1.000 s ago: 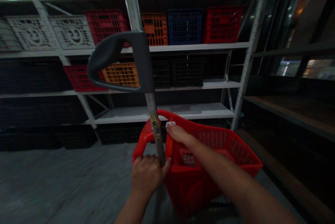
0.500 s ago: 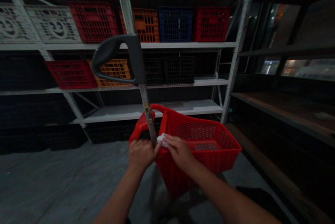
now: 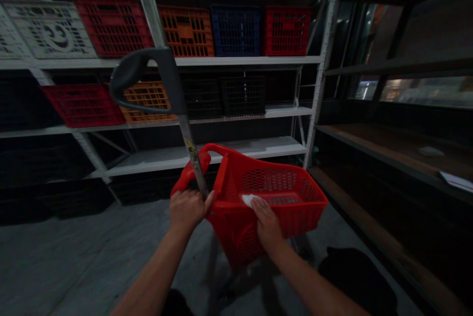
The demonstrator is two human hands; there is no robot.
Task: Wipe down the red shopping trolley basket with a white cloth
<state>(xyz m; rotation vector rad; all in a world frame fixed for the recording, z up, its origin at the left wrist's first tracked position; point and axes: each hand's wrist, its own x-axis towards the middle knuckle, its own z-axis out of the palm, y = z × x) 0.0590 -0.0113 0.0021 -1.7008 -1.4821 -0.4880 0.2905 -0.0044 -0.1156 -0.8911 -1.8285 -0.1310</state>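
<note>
A red plastic trolley basket [image 3: 295, 193] stands on the floor in front of me. Its metal pull rod [image 3: 192, 153] rises to a dark grey handle [image 3: 142, 77]. My left hand [image 3: 188, 207] is closed around the rod near its base. My right hand [image 3: 268, 225] presses a small white cloth [image 3: 248, 200] against the basket's near rim, fingers curled over it. The basket's inside looks bare.
Grey metal shelving [image 3: 236, 62] fills the back wall, holding red, orange, blue, white and black crates. A dark wooden shelf [image 3: 399, 148] runs along the right with papers on it. The concrete floor [image 3: 66, 262] spreads to the left.
My right hand with the cloth has slid from beside the rod to the right along the basket's near rim. The view has shifted, and my left hand has kept its grip on the rod.
</note>
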